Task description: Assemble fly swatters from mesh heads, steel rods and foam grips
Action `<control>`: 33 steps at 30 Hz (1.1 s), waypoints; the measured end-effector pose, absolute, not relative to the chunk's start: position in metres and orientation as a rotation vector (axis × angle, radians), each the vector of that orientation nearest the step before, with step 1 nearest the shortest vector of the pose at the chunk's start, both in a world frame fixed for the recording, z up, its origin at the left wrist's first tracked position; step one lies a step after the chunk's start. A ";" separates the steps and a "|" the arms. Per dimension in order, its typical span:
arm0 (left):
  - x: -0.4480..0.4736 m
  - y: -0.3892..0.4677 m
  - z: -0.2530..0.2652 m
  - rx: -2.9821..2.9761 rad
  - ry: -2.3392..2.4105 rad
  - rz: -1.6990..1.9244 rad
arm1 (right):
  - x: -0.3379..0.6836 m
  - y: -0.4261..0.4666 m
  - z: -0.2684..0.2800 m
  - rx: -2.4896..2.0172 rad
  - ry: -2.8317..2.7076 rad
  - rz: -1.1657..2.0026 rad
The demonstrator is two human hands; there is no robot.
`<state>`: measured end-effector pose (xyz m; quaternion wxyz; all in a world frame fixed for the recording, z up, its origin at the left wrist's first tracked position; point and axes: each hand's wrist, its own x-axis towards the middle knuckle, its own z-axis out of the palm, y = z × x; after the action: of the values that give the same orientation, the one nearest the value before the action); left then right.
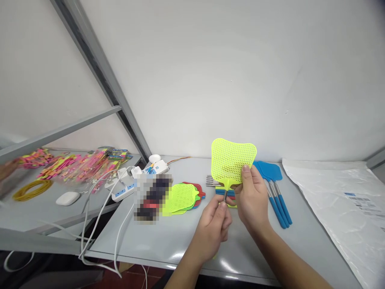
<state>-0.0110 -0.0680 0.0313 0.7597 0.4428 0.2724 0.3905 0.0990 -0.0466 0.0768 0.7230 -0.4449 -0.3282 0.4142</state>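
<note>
A yellow-green fly swatter (230, 158) is held upright over the table in both hands. My left hand (215, 226) is closed round its metal rod just below the mesh head. My right hand (254, 196) pinches the lower right part of the head, thumb on the near face. Behind the hands lie metal rods with coloured handles (221, 192), partly hidden. Several loose swatter heads (183, 197) in yellow, green and red are stacked to the left. Blue fly swatters (278, 200) with blue handles lie to the right.
A white plastic mailing bag (327, 204) covers the table's right side. White power strips (123, 192) and cables (87, 216) run along the left edge. On the adjoining table are bagged pink and yellow items (87, 164), a yellow coil (33, 190) and another person's hand (9, 168).
</note>
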 end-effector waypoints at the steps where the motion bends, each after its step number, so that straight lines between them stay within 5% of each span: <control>1: -0.011 -0.068 0.031 0.952 0.576 0.848 | 0.098 -0.047 0.078 -0.976 -0.730 0.924; 12: -0.020 -0.066 0.030 0.662 0.265 0.691 | 0.093 -0.047 0.076 -0.860 -0.703 0.981; 21: -0.015 -0.070 0.038 0.963 0.650 0.845 | 0.100 -0.048 0.077 -1.005 -0.809 0.833; 33: -0.012 -0.069 0.034 1.138 0.838 0.933 | 0.107 -0.051 0.072 -0.930 -0.811 1.102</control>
<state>-0.0116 -0.0692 0.0343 0.6625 0.5036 0.3705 0.4126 0.1075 -0.0511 0.0724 0.6769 -0.4139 -0.3607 0.4903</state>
